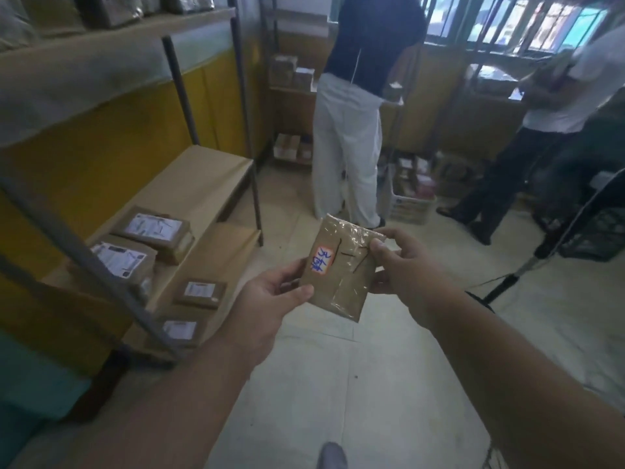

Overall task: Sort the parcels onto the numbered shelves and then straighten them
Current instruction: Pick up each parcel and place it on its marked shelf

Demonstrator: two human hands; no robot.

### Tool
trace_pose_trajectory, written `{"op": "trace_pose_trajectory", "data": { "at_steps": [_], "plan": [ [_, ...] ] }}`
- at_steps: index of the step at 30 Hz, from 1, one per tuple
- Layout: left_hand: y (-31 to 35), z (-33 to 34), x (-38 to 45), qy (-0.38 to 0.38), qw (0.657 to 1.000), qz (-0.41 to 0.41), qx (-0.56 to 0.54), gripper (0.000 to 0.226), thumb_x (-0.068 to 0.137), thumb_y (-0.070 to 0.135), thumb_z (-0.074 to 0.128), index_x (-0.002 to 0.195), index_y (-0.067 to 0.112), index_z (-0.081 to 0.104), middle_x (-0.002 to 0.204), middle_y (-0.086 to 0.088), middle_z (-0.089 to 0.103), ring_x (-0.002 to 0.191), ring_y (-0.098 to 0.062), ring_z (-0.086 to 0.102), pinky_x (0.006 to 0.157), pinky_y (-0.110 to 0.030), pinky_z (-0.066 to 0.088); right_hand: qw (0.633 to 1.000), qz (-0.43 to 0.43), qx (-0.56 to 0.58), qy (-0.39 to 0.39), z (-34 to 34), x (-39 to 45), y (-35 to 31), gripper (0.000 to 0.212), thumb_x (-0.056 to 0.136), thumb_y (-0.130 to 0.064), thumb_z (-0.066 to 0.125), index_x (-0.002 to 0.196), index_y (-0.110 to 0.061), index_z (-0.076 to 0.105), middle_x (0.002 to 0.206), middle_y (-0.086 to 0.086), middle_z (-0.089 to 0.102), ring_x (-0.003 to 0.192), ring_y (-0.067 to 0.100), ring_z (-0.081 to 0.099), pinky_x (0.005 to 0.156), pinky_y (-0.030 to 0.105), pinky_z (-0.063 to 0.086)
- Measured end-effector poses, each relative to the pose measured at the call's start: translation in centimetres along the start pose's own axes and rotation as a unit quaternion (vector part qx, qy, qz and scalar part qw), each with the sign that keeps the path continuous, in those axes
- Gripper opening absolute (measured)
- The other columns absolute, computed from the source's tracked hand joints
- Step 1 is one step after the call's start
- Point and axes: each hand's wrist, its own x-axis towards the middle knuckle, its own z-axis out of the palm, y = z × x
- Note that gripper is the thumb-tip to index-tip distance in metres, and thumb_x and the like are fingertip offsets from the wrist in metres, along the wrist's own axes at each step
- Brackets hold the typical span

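Parcel (341, 270), flat brown, taped, white label with blue writing, pinched by left hand (270, 299) and right hand (402, 265).

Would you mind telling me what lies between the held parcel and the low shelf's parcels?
Only bare floor separates the held parcel from the shelf parcels, in the head view.
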Motion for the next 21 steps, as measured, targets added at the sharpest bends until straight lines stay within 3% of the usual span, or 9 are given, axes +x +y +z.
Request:
{"op": "trace_pose_trajectory", "data": {
  "at_steps": [7,11,15,18,21],
  "plan": [
    [1.4,-3.7,11.7,0.128,0.991,0.026,0.014,0.043,0.088,-0.005,0.063,0.120,0.022,0.071,0.116,-0.008,0.074,0.108,-0.018,0.068,0.084,-0.024,0.055,0.992,-0.003,-0.015,-0.129,4.4,17.2,-4.0,0.007,0.096,-0.024,0.065,0.101,-0.024,0.069,0.097,0.020,0.070,0.075,0.036,0.072,0.080,0.059,0.059],
    [1.1,-8.2,18.8,0.199,0.980,0.009,-0.020,0.038,0.088,-0.001,0.066,0.118,0.020,0.071,0.117,-0.009,0.074,0.115,-0.024,0.067,0.095,-0.033,0.053,0.985,-0.001,-0.027,-0.168,10.3,26.5,-4.3,0.005,0.097,-0.020,0.064,0.097,-0.024,0.068,0.094,0.017,0.069,0.068,0.030,0.070,0.078,0.056,0.060],
    [3.1,-11.6,26.9,0.211,0.978,-0.001,-0.008,0.040,0.094,-0.006,0.056,0.113,0.026,0.072,0.116,0.000,0.075,0.112,-0.015,0.068,0.096,-0.025,0.053,0.980,0.008,-0.068,-0.184,14.7,36.4,-5.2,0.006,0.096,-0.025,0.065,0.101,-0.024,0.068,0.101,0.019,0.069,0.071,0.030,0.074,0.074,0.048,0.062],
    [4.3,-13.5,31.9,0.232,0.973,-0.001,0.004,0.040,0.095,-0.003,0.056,0.119,0.026,0.069,0.119,0.003,0.074,0.117,-0.015,0.065,0.104,-0.030,0.048,0.975,0.009,-0.079,-0.210,17.3,42.8,-6.4,0.007,0.096,-0.028,0.064,0.100,-0.024,0.068,0.104,0.020,0.068,0.076,0.034,0.074,0.075,0.051,0.062],
    [4.7,-15.6,35.4,0.280,0.960,-0.006,-0.001,0.038,0.094,0.000,0.060,0.116,0.028,0.070,0.116,0.005,0.074,0.113,-0.013,0.067,0.092,-0.021,0.051,0.964,0.015,-0.089,-0.250,20.3,47.8,-7.3,0.006,0.097,-0.027,0.064,0.098,-0.024,0.068,0.100,0.018,0.069,0.075,0.034,0.074,0.075,0.052,0.061]
  ]
}}
